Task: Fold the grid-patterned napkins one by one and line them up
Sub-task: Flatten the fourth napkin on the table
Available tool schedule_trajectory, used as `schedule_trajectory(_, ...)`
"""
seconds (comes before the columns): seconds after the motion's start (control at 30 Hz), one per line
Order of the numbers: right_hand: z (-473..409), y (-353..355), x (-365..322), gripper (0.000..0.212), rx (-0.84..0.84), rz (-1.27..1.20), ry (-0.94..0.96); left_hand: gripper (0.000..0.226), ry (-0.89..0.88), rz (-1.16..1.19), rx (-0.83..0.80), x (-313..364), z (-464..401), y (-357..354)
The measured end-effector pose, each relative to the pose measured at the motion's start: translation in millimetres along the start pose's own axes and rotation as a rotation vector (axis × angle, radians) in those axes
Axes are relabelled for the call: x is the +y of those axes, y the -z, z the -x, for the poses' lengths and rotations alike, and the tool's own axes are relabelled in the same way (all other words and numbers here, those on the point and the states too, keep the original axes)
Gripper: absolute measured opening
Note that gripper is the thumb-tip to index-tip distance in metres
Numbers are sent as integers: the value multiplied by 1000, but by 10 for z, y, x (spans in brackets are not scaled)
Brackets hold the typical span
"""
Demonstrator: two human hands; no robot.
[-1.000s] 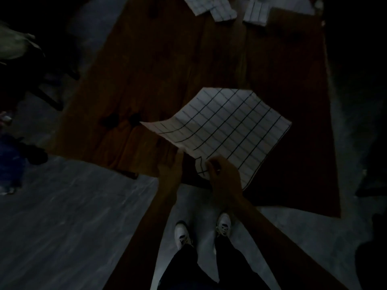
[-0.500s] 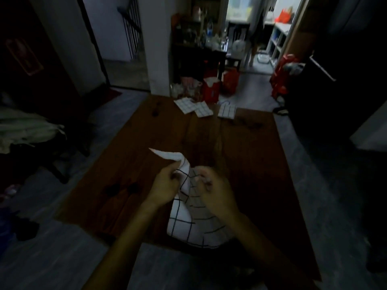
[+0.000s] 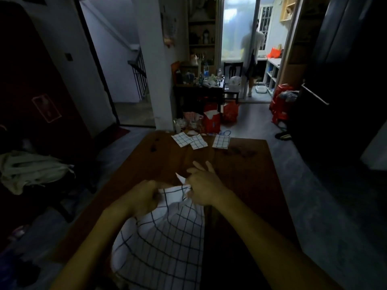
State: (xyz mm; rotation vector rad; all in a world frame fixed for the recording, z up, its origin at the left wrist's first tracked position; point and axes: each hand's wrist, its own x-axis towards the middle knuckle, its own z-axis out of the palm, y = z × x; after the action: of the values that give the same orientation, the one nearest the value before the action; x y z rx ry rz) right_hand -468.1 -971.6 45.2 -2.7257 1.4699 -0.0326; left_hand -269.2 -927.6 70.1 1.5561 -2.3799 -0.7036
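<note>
Both hands hold one grid-patterned napkin above the near part of the brown wooden surface. The left hand has its fingers curled round the cloth's upper left edge. The right hand pinches the upper right corner, with two fingers sticking out straight past it; a small white tip of cloth pokes up between the hands. The rest of the napkin hangs down loose toward the person, bulging and creased. In the dim light it is hard to tell whether its lower part touches the surface. At the far edge lie three folded napkins: two on the left overlap, and the third sits just beside them, apart.
</note>
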Motion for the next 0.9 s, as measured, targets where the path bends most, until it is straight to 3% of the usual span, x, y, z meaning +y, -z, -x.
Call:
schedule_trajectory(0.13,83,109,397,39,207,-122,-129,15,182,-168,-21,-33,-278,-117)
schedule_trajectory(0.23,109,263,712,26,371,-160,-168,15,291,-282,280,95,-572,-85)
schedule_trajectory(0.37,171,516,1034,16,663,-225,-162,23,85,-304,748,505,-837,101)
schedule_trajectory(0.47,267,669,1158,13,899,-161,-174,34,-127,-354,951,669,-928,202)
schedule_trajectory(0.63,428,644,1290,12,1073,-38,-88,46,-256,-408,955,552,-985,181)
schedule_trajectory(0.8,584,380,1250,17,1001,-33,-178,47,-305,-399,936,390,-824,93)
schedule_trajectory(0.9,703,141,1082,17,998,-105,-197,49,-305,-361,805,309,-695,15)
